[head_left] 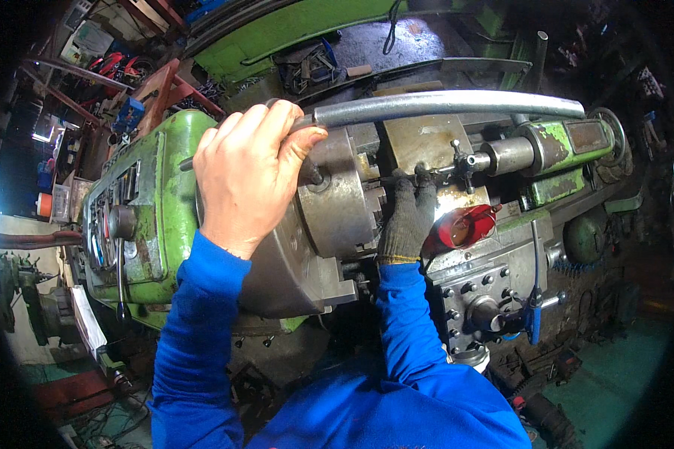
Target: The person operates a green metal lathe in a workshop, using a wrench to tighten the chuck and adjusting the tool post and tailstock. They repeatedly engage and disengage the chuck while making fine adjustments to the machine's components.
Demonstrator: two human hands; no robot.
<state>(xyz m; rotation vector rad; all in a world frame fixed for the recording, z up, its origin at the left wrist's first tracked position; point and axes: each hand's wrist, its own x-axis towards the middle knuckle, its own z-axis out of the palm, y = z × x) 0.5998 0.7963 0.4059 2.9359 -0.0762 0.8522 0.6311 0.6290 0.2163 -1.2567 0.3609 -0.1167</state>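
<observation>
My bare left hand (249, 168) is closed around a metal bar above the lathe chuck (337, 202); the bar's dark tip sticks out on the left. A long grey pipe (449, 105) runs right from beside that hand, over the machine. Below the hand a short round stem (318, 176) meets the chuck body. My right hand (409, 217), in a dark knitted glove, has its fingertips pinched at a thin dark rod in front of the chuck jaws. A cross-shaped metal holder (464, 165) stands between those fingertips and the tailstock (558, 146).
A red cup-like container (466, 226) lies right of the gloved hand. Nearer me is the bolted tool post (487, 310) with a blue-gripped lever (534, 318). The green headstock (146, 217) carries small tools on top. Behind the lathe is a chip tray (419, 45).
</observation>
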